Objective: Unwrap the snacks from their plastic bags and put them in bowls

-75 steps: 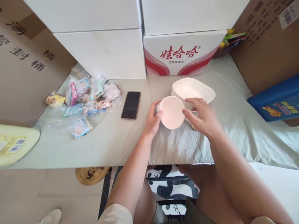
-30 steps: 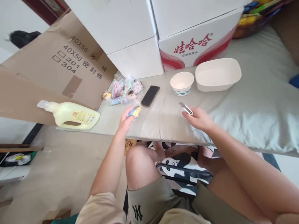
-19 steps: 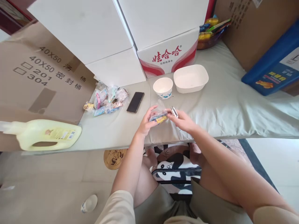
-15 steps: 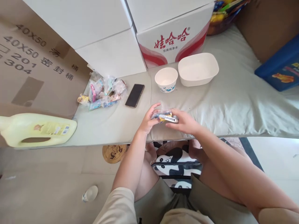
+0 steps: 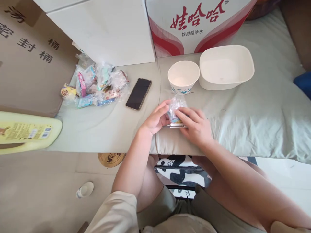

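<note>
Both my hands are at the front of the cloth-covered surface, closed around a crinkled clear plastic packet (image 5: 177,106). Something blue and yellow shows through the packet's lower part, and a thin white edge sticks out beneath it; its kind I cannot make out. My left hand (image 5: 156,120) grips the packet's left side between thumb and fingers. From the right, my right hand (image 5: 195,126) lays its fingers over the packet. Just behind them stands a white paper bowl (image 5: 184,76) with a blue pattern, next to a larger white rectangular tub (image 5: 225,68).
A phone (image 5: 138,94) lies left of my hands, beside a pile of small plastic-wrapped packets (image 5: 94,85). At the far left is a yellow jug (image 5: 29,132). White boxes (image 5: 104,35) and a red-and-white carton (image 5: 194,26) stand behind. A paper cup (image 5: 85,189) lies on the floor.
The packet has been turned, so its crinkled clear plastic now faces up. My right hand has moved over the top of it. The camera view has come closer.
</note>
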`<state>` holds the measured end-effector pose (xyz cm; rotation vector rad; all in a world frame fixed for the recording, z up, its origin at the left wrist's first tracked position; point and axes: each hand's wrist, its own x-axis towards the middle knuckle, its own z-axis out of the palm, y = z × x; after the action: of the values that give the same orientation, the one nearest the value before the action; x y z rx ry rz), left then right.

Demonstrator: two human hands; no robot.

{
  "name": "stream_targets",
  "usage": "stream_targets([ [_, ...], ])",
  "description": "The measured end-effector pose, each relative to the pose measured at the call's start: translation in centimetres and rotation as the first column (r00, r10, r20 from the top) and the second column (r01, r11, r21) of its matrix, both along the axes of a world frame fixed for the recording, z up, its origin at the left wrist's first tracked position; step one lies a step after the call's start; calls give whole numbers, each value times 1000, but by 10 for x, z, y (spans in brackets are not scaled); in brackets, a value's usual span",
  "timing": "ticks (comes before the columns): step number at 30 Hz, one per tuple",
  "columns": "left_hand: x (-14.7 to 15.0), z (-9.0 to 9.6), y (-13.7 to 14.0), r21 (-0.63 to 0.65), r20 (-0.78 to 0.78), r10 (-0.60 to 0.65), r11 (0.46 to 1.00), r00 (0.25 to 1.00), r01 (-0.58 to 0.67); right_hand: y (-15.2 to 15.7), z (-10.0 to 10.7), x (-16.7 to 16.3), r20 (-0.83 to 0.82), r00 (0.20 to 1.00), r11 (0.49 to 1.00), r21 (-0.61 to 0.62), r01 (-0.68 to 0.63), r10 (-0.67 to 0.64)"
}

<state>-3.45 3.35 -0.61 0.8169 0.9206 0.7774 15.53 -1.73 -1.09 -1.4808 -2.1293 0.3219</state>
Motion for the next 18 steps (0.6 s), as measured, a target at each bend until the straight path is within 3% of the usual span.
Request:
stream_targets([
  [3, -2, 0, 0, 122, -33, -7, 992, 999, 11, -9, -4, 1, 47, 988, 988, -53, -145, 147],
  [6, -1, -3, -3, 208, -134, 135, 972, 982, -106, -15, -6, 8, -24, 972, 968, -88, -235, 234],
  [9, 0, -6, -7, 251, -210, 247, 949, 946, -192, -19, -5, 17, -229, 958, 979, -70, -191, 171],
  [13, 5, 1, -15, 249, -318, 86, 969, 944, -4, -19, 0, 23, -502, 864, 978, -199, -70, -40],
  [16, 8, 8, -21, 256, -374, -48, 955, 926, 153, -17, 4, 21, -539, 836, 923, -364, -126, -98],
  [18, 9, 11, -24, 231, -319, -87, 959, 944, 167, -15, 4, 18, -532, 836, 894, -429, -128, -136],
])
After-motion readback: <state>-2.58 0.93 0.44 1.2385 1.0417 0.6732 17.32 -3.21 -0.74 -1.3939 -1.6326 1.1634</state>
